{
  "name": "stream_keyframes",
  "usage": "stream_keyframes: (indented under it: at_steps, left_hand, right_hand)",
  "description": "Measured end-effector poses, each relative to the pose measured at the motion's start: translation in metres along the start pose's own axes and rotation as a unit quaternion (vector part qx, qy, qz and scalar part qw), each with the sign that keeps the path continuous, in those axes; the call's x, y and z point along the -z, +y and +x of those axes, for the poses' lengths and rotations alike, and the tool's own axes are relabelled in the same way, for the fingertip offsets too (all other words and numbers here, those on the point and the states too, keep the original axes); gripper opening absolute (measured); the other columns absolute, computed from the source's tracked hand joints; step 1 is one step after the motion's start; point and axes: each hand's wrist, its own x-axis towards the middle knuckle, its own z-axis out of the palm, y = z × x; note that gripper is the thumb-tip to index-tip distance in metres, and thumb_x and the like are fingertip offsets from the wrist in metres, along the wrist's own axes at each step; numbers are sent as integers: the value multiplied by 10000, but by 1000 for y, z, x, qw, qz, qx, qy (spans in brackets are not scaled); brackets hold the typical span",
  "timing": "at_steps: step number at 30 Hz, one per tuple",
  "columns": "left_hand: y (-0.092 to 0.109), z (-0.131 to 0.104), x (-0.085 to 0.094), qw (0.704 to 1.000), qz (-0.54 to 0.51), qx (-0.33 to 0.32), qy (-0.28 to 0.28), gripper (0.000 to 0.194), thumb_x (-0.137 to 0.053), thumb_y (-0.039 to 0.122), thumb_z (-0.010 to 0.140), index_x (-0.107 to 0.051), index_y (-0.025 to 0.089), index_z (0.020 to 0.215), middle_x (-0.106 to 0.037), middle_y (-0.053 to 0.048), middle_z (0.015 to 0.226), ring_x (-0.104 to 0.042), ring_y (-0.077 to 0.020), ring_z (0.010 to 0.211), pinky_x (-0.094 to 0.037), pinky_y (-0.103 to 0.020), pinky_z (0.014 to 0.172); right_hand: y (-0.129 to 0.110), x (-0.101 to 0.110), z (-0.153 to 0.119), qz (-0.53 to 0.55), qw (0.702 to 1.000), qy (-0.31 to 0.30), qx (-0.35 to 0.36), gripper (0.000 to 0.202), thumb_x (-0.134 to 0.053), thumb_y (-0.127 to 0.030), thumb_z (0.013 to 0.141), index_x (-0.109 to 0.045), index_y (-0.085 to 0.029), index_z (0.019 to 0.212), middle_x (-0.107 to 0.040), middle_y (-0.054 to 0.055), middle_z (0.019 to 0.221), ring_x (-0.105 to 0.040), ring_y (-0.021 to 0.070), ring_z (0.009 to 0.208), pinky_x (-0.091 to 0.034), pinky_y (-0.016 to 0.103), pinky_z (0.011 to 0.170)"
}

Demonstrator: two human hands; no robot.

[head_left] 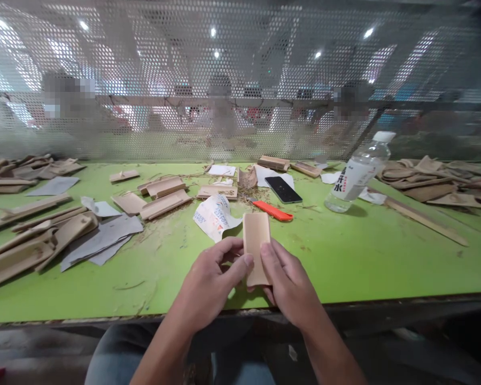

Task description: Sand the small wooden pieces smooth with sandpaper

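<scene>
Between my two hands is a short, curved, pale wooden piece (258, 235), held upright near the table's front edge with its hollow face toward me. My left hand (212, 278) grips its left side, the thumb on the lower edge. On the right side my right hand (288, 278) holds it, thumb along the hollow face and fingers behind, mostly hidden. Just beyond lie a crumpled sheet of sandpaper (214, 216) with printing on its back and an orange utility knife (273, 210).
A black phone (283, 190) and an upright water bottle (356, 174) stand beyond to the right. Similar wooden pieces (165, 205) and grey sheets (104, 238) lie leftward. Brown curved strips (436, 176) are heaped far right. A perforated screen (224, 123) backs the green table (369, 256).
</scene>
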Motion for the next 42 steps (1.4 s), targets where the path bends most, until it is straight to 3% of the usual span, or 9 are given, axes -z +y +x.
stream_keyframes:
  at_steps: [6, 14, 17, 20, 23, 26, 30, 36, 42]
  left_hand:
    - [-3, 2, -3, 998, -17, -15, 55, 328, -639, 411, 995, -731, 190, 1219, -754, -32, 976, -671, -145, 726, -581, -261, 692]
    - [-11, 5, 3, 993, -63, -7, 103, 334, -654, 391, 982, -705, 159, 1217, -756, -65, 1048, -693, -175, 785, -626, -305, 712]
    - [-12, 5, 8, 989, -49, -8, 140, 322, -669, 417, 973, -699, 171, 1179, -746, -50, 1024, -708, -180, 806, -620, -291, 703]
    - [-15, 4, 13, 985, -40, -12, 168, 332, -670, 452, 969, -676, 187, 1170, -737, -41, 1049, -717, -180, 810, -615, -293, 699]
    - [-16, 2, 17, 984, -55, -16, 168, 322, -667, 456, 967, -643, 199, 1160, -733, -42, 1090, -732, -182, 811, -610, -300, 709]
    - [-15, 0, 16, 984, -63, -21, 165, 292, -667, 429, 965, -614, 198, 1136, -736, -45, 1078, -740, -187, 819, -605, -305, 735]
    - [-11, -5, 6, 977, -8, -36, 208, 234, -659, 388, 960, -613, 201, 1093, -745, -41, 998, -745, -211, 902, -594, -317, 804]
    - [-10, -6, -5, 974, 14, -35, 223, 222, -663, 358, 941, -610, 208, 1097, -760, -45, 969, -755, -211, 878, -587, -284, 737]
    - [-17, -6, 3, 967, 5, -23, 253, 264, -668, 402, 943, -625, 205, 1112, -755, -70, 1014, -748, -235, 912, -603, -336, 785]
  right_hand:
    - [-1, -1, 3, 26, 998, -51, 25, 437, -635, -507, 970, -652, -199, 1279, -773, 70, 1022, -726, 217, 796, -601, 291, 702]
    - [6, 0, 3, 75, 990, -119, 13, 618, -648, -366, 974, -427, -223, 1533, -697, 112, 1286, -733, 216, 1001, -579, 335, 922]
    - [8, 2, 5, 70, 989, -128, 23, 626, -612, -312, 979, -398, -249, 1563, -705, 67, 1157, -674, 147, 780, -560, 266, 747]
    - [9, 2, 5, 50, 994, -97, 15, 630, -593, -293, 968, -397, -277, 1566, -662, 14, 1022, -474, 87, 563, -418, 209, 513]
    - [8, -1, 4, 41, 997, -62, 20, 531, -594, -338, 965, -485, -234, 1475, -643, 14, 970, -410, 85, 542, -365, 216, 480]
    - [6, -4, 3, 16, 998, -49, 24, 327, -612, -455, 973, -620, -194, 1170, -617, -7, 805, -400, 95, 535, -332, 229, 479]
    - [3, -7, 5, -27, 999, -42, 17, 435, -688, -606, 901, -631, -179, 841, -526, -31, 669, -432, 116, 595, -330, 236, 526]
    - [6, -2, 10, -84, 996, -32, 12, 402, -678, -559, 920, -672, -167, 831, -542, -31, 647, -431, 118, 578, -343, 236, 522]
    - [3, 2, 8, -94, 992, -59, 53, 366, -631, -485, 963, -676, -190, 751, -613, -3, 656, -502, 141, 595, -398, 254, 569]
